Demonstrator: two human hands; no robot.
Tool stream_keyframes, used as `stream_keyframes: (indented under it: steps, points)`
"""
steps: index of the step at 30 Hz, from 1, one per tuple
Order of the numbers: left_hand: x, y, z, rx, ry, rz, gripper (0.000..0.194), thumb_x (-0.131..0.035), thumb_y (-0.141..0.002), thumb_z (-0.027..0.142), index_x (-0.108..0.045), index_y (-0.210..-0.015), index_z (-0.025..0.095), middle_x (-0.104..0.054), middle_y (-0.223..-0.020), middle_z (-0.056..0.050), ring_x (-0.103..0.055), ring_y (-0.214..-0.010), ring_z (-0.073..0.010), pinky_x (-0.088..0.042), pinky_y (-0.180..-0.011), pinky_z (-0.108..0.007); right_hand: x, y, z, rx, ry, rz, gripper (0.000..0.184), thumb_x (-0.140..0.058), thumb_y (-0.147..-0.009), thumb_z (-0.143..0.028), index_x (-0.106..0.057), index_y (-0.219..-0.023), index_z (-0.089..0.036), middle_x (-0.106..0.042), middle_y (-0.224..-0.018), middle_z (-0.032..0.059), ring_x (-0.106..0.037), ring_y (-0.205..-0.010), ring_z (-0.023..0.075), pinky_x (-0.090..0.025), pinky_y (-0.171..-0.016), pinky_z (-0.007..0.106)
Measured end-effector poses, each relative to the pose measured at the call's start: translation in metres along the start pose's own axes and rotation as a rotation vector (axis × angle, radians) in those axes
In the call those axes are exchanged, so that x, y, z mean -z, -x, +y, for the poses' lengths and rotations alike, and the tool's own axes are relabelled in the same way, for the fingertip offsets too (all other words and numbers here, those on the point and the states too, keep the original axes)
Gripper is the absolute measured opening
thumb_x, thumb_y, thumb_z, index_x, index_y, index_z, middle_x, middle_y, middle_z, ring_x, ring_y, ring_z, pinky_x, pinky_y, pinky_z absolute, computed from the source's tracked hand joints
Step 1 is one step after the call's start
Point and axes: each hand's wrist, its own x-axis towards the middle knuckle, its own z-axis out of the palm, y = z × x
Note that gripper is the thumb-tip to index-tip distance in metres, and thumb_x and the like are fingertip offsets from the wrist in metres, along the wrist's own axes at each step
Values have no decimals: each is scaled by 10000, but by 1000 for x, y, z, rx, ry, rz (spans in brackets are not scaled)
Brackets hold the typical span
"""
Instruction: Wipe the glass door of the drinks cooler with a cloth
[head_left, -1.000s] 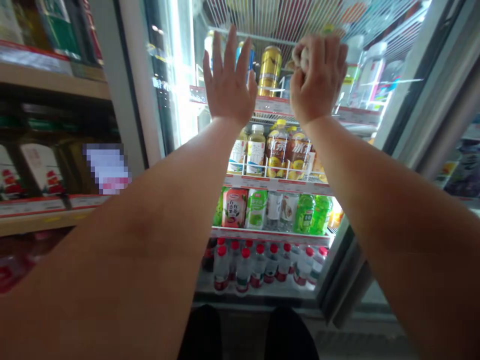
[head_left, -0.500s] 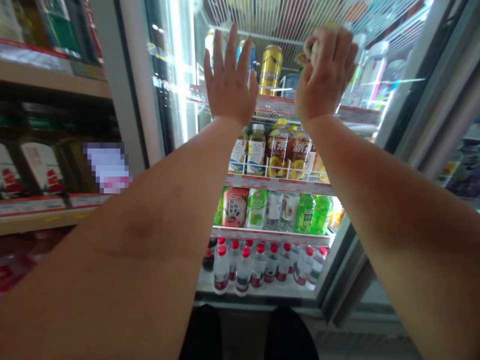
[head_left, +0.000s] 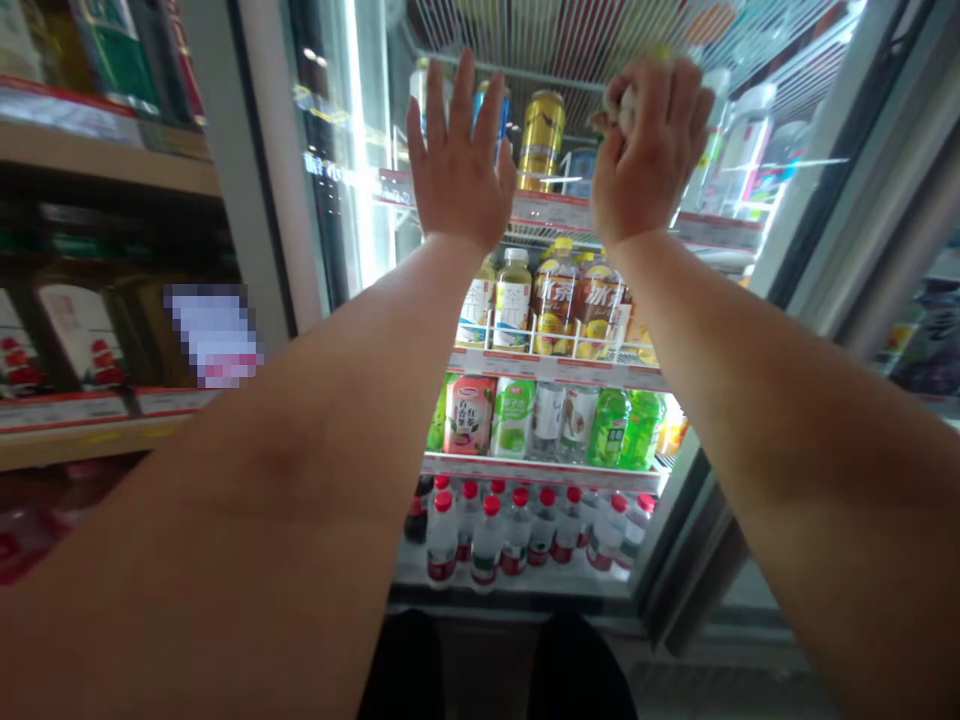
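My left hand (head_left: 461, 165) is spread flat with fingers up, seemingly against the glass door of a lit drinks fridge. Beyond its fingers, a gold can (head_left: 541, 140) and other cans stand on the upper shelf. At the same height on the right, my right hand (head_left: 652, 150) is closed round what looks like a crumpled pale cloth (head_left: 628, 108), mostly hidden by the fingers. Whether this hand touches the glass is hard to tell. Below and between my forearms are brown iced-tea bottles (head_left: 556, 300) and a white-capped tea bottle (head_left: 513, 300).
Lower shelves hold a red drink carton (head_left: 469, 415), green bottles (head_left: 611, 428) and several red-capped water bottles (head_left: 487, 540). A metal door frame (head_left: 832, 300) runs down the right. On the left, wooden shelving (head_left: 105, 160) carries dark bottles and a blurred-out tag (head_left: 214, 330).
My right hand has shifted very slightly, and a little more of the pale cloth shows at its left side. The left hand stays spread in the same place.
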Motion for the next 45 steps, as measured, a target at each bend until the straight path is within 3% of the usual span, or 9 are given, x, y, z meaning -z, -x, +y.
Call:
stream_keyframes:
  steps: [6,11,16,20,26,31,36,41,45]
  points:
    - [1,0,2,-6,10,-30,593,-384,-1042,252,-367,-1634,225,-232,-1727,64,-99,-1621,-288,-12,-1341,-580,1,-6,3,35,6,-199,403,-458,-933,-265,-548,-1316,-355,-518,-1504,97,-415,-1399,359,-327,-1135,547]
    - [2,0,3,20,29,-37,576,-396,-1048,244,-359,-1622,267,-233,-1721,104,-80,-1622,-266,12,-1338,-583,4,-3,1,26,-24,-92,383,-446,-913,-196,-577,-1250,-323,-551,-1439,121,-450,-1353,347,-340,-1129,539]
    - [5,1,4,18,64,-40,581,-405,-1039,250,-377,-1619,257,-238,-1722,88,-78,-1623,-283,25,-1337,-574,0,-8,12,33,-62,-162,399,-496,-933,-285,-516,-1311,-413,-540,-1506,68,-417,-1373,359,-345,-1099,587]
    - [3,1,4,13,62,-26,583,-405,-1026,247,-387,-1608,272,-254,-1716,86,-88,-1620,-286,35,-1324,-633,-6,-5,9,-39,-13,-34,428,-443,-951,-245,-514,-1337,-417,-534,-1514,70,-409,-1376,343,-352,-1092,564]
    - [1,-2,0,10,-6,-58,616,-376,-1029,276,-356,-1643,236,-225,-1729,69,-80,-1624,-280,-10,-1352,-522,3,4,-1,227,-2,-92,384,-538,-884,-185,-655,-1235,-289,-641,-1348,101,-535,-1266,337,-427,-1073,497]
    - [-4,-4,-4,-8,9,-37,601,-370,-1043,253,-337,-1643,240,-209,-1730,93,-71,-1623,-278,7,-1344,-572,7,-5,9,60,-24,-176,453,-460,-965,-240,-526,-1413,-276,-500,-1544,138,-429,-1403,348,-345,-1150,534]
    - [-6,-4,-4,15,61,-19,590,-441,-1027,253,-391,-1613,303,-249,-1711,117,-81,-1628,-266,15,-1347,-587,2,-7,3,137,40,-214,398,-517,-893,-236,-608,-1259,-364,-596,-1434,58,-488,-1332,323,-389,-1135,497]
    - [0,-1,0,-45,-67,14,579,-413,-1044,208,-399,-1622,191,-290,-1712,13,-174,-1610,-317,-114,-1333,-590,-1,-5,5,-5,-34,-132,483,-446,-931,-213,-528,-1404,-273,-508,-1524,129,-416,-1404,345,-324,-1158,541]
    - [-1,-2,0,-18,-52,-26,588,-413,-1050,223,-368,-1635,187,-260,-1725,16,-136,-1616,-315,-62,-1344,-550,1,-1,3,26,-56,-94,383,-477,-927,-203,-568,-1289,-291,-559,-1430,142,-430,-1359,360,-348,-1119,557]
